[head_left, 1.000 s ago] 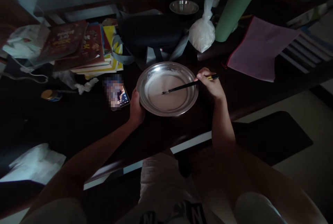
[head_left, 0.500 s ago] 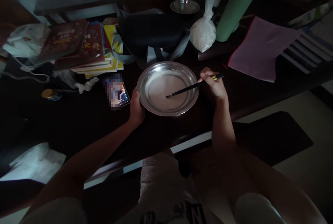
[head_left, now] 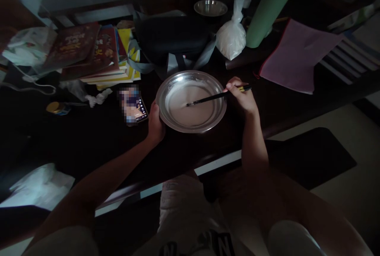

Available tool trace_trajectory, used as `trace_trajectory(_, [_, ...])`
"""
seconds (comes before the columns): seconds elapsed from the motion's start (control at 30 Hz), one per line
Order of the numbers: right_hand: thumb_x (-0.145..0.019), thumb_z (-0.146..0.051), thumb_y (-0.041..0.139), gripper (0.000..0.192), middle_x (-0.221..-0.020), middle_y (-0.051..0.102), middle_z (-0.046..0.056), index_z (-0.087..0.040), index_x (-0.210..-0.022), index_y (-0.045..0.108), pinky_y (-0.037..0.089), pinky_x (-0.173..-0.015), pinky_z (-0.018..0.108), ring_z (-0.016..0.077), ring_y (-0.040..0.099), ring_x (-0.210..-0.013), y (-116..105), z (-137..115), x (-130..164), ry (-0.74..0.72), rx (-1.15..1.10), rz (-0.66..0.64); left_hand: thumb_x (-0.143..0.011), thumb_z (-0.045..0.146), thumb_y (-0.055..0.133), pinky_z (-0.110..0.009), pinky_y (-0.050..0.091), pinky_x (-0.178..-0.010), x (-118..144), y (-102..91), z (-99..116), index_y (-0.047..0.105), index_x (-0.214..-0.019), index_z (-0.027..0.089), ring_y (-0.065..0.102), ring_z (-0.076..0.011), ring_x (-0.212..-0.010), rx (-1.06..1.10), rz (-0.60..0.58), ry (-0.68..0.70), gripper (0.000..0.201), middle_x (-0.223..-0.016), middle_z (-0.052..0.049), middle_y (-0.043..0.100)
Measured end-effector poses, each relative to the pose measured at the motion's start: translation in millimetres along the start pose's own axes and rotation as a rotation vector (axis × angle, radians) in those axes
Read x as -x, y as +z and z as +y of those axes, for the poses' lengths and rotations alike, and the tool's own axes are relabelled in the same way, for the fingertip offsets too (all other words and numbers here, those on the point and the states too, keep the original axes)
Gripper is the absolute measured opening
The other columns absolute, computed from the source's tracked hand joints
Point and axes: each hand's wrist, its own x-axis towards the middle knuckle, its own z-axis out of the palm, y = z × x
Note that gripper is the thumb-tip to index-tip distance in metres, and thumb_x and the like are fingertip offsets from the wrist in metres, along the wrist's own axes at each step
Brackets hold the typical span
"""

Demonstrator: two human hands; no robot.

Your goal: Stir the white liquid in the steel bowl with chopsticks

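A shiny metal bowl [head_left: 192, 128] with a wide rim stands on the dark table in front of me. Pale, milky liquid [head_left: 192, 115] covers its bottom, and some whitish residue clings to the inner wall. My left hand [head_left: 156, 123] grips the bowl's left rim, the thumb on the near side and the other fingers hidden beneath or behind it. Over the right rim, my right hand [head_left: 241, 94] is closed around a black paintbrush [head_left: 209, 98] with a gold band. The brush slants down to the left, its tip in the liquid near the bowl's middle.
Left of the bowl lies a lit phone [head_left: 133, 105], with a small jar [head_left: 57, 108] farther left. Behind are stacked books [head_left: 80, 50], a black bag [head_left: 175, 36], a tied bag of white powder [head_left: 232, 38], a second metal bowl [head_left: 210, 7], a green cylinder [head_left: 271, 10] and a purple pouch [head_left: 299, 56].
The brush tip has moved slightly left and up through the liquid, and my right hand has shifted a little left with it. My left hand and the bowl stay in place.
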Motion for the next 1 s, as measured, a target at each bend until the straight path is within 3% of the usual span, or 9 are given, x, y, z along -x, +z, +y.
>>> trace_trajectory(0.1, [-0.087,-0.111,0.088,0.078,-0.085,0.064,0.002,-0.034,-0.072,0.081,0.062,-0.114,0.058,0.0298,0.071,-0.101,-2.0,3.6,0.2,-0.004,-0.013,0.041,-0.106,0.099,0.083,-0.056,0.062,-0.146,0.1,1.3,-0.5,0.093,-0.132,0.026,0.081,-0.0403,-0.159,0.001,0.012,0.009,0.079,-0.154,-0.014,0.094])
trace_trajectory(0.27, [-0.091,-0.100,0.095,0.067,-0.086,0.068,0.002,-0.035,-0.077,0.085,0.063,-0.114,0.057,0.0297,0.073,-0.102,-3.1,5.0,0.3,-0.005,0.008,-0.042,-0.107,0.098,0.081,-0.053,0.061,-0.149,-1.1,-0.6,-0.3,0.093,-0.140,0.029,0.080,-0.0382,-0.164,-0.014,-0.010,-0.002,0.077,-0.156,-0.013,0.094])
trace_trajectory(0.37, [-0.096,-0.096,0.092,0.066,-0.086,0.068,0.002,-0.034,-0.075,0.083,0.063,-0.115,0.057,0.0297,0.074,-0.102,-3.0,3.1,0.9,-0.007,0.009,0.022,-0.111,0.094,0.079,-0.053,0.059,-0.152,-1.4,-1.9,-0.3,0.093,-0.145,0.029,0.078,-0.0390,-0.169,-0.016,-0.019,-0.009,0.075,-0.159,-0.013,0.093])
trace_trajectory(0.6, [-0.080,-0.116,0.089,0.083,-0.084,0.066,0.002,-0.034,-0.073,0.082,0.059,-0.113,0.058,0.0296,0.070,-0.100,-0.7,2.1,-0.6,0.003,0.005,-0.037,-0.112,0.093,0.081,-0.057,0.058,-0.152,0.4,0.4,1.1,0.091,-0.144,0.022,0.076,-0.0413,-0.169,-0.008,0.006,-0.011,0.078,-0.158,-0.017,0.092])
trace_trajectory(0.7, [-0.084,-0.114,0.088,0.082,-0.085,0.064,0.002,-0.033,-0.071,0.080,0.060,-0.112,0.057,0.0288,0.070,-0.100,-2.0,5.1,-0.6,-0.008,-0.017,0.028,-0.109,0.092,0.085,-0.056,0.061,-0.150,0.9,0.6,2.6,0.093,-0.141,0.025,0.077,-0.0406,-0.167,0.004,0.007,-0.018,0.074,-0.156,-0.015,0.093])
trace_trajectory(0.87, [-0.088,-0.108,0.090,0.075,-0.086,0.067,0.003,-0.034,-0.077,0.084,0.061,-0.110,0.056,0.0291,0.071,-0.101,-1.6,9.2,-0.9,-0.025,-0.008,-0.055,-0.104,0.098,0.086,-0.059,0.059,-0.151,-0.6,-2.2,2.1,0.093,-0.137,0.025,0.080,-0.0400,-0.162,0.012,0.000,0.001,0.080,-0.156,-0.015,0.094])
trace_trajectory(1.0, [-0.086,-0.112,0.088,0.079,-0.086,0.065,0.003,-0.034,-0.073,0.082,0.061,-0.113,0.057,0.0297,0.071,-0.102,-2.5,7.8,-1.8,-0.029,-0.004,0.022,-0.106,0.097,0.085,-0.057,0.062,-0.147,-1.6,-3.6,0.4,0.094,-0.135,0.025,0.081,-0.0400,-0.159,0.000,-0.015,0.003,0.078,-0.153,-0.014,0.094])
